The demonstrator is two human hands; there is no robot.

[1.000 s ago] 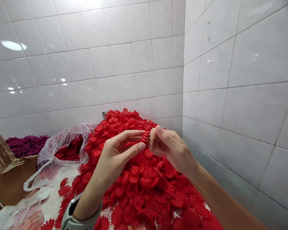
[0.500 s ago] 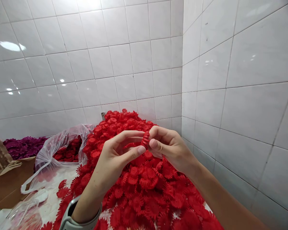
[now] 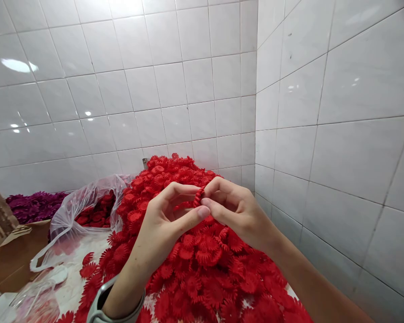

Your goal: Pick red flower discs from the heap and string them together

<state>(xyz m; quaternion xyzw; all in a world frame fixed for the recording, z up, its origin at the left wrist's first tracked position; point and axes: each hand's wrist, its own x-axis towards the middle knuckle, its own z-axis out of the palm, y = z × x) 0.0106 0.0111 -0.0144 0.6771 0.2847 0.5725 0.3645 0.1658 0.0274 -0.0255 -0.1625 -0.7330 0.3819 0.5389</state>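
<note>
White tiled walls meet in a corner at one o'clock from your fingertips, and below them a heap of red flowers spreads over a white surface. Right at the clock's centre, above that heap, sits the ridged red piece; one flower or several stacked, I can't tell. Your left hand has it, thumb below and forefinger above, tips parted only by its width. Your right hand is at three o'clock, thumb and forefinger nearly together, pinching its right edge. Between seven and eight, a watch circles your left wrist. Out at nine, a clear plastic bag gapes around darker red flowers, purple flowers beyond, a cardboard box slightly lower.
</note>
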